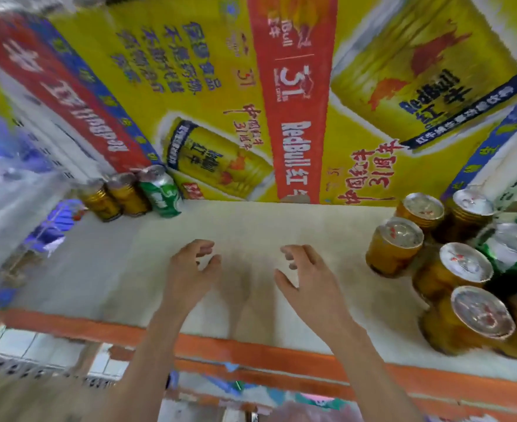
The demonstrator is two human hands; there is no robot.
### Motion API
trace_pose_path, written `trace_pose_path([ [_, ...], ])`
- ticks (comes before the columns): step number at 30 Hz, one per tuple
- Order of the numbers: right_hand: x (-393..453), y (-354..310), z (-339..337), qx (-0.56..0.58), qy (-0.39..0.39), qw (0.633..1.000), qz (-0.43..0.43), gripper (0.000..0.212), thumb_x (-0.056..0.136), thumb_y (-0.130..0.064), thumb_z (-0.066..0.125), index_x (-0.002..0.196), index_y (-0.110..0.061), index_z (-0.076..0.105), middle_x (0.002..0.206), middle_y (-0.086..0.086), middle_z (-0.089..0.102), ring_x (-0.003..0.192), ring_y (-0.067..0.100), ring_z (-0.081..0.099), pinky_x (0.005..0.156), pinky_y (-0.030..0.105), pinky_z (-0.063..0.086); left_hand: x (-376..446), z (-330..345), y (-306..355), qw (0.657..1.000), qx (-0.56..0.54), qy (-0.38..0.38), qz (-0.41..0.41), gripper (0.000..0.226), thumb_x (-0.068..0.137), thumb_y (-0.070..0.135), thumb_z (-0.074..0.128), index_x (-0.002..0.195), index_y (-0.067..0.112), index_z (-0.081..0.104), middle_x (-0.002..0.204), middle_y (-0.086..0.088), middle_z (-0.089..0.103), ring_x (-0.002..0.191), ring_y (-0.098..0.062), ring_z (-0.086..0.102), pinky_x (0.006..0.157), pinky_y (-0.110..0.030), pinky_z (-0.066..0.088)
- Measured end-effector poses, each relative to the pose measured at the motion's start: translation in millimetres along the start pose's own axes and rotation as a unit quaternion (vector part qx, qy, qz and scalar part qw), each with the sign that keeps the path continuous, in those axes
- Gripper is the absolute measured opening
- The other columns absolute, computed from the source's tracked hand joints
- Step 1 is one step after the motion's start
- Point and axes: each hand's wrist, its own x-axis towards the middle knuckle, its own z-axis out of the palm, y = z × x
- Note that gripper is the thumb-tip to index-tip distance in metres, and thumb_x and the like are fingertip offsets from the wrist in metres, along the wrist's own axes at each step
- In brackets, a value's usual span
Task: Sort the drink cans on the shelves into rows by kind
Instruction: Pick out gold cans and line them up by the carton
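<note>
Both my hands hover over the bare middle of the white shelf point(251, 220). My left hand point(190, 269) and my right hand point(304, 275) have loosely curled fingers and hold nothing. At the back left stand two gold cans point(114, 197) with a green can point(159, 193) beside them on the right. On the right a cluster of several gold cans point(394, 245) stands upright, mixed with a green can point(515, 254).
A yellow and red drink poster point(296, 102) covers the wall behind the shelf. The shelf has an orange front edge point(251, 351). A lower level with coloured items point(235, 388) shows below it. The picture is blurred by motion.
</note>
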Motion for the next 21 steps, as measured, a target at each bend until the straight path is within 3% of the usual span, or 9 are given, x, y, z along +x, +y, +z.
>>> trace_pose_path([
  [4,38.1,-26.6,35.9,0.011,-0.050,0.999,0.000,0.039,0.090,-0.028,0.058,0.126,-0.015,0.050,0.117,0.001,0.052,0.106,0.016,0.054,0.088,0.024,0.041,22.2,-41.7,-37.3,0.998,-0.015,0.047,-0.027,0.026,0.086,0.013,0.064,0.112,0.011,0.062,0.109,-0.003,0.065,0.096,-0.011,0.058,0.081,-0.021,0.041],
  [14,118.7,-77.4,125.1,-0.040,-0.096,0.994,0.014,0.045,0.089,-0.029,0.060,0.129,-0.013,0.047,0.122,0.005,0.053,0.108,0.016,0.056,0.085,0.023,0.041,108.8,-122.4,-138.5,0.989,-0.002,0.120,-0.091,0.045,0.084,0.019,0.068,0.124,0.009,0.052,0.120,-0.010,0.057,0.101,-0.026,0.059,0.085,-0.034,0.046],
  [17,138.6,-90.0,147.1,-0.046,-0.111,0.992,0.035,0.050,0.089,-0.030,0.060,0.132,-0.012,0.042,0.126,0.005,0.051,0.111,0.015,0.054,0.085,0.022,0.040,131.6,-138.1,-157.7,0.988,0.038,0.130,-0.078,0.057,0.080,0.019,0.072,0.129,0.004,0.045,0.128,-0.019,0.050,0.116,-0.035,0.049,0.095,-0.046,0.043],
  [21,167.9,-110.3,169.6,-0.021,-0.093,0.993,0.070,0.070,0.081,-0.036,0.070,0.137,-0.010,0.036,0.129,0.007,0.046,0.118,0.020,0.048,0.090,0.026,0.039,154.5,-149.6,-160.5,0.980,0.085,0.180,-0.013,0.066,0.073,0.018,0.077,0.124,-0.006,0.044,0.129,-0.026,0.042,0.126,-0.039,0.034,0.103,-0.042,0.029],
])
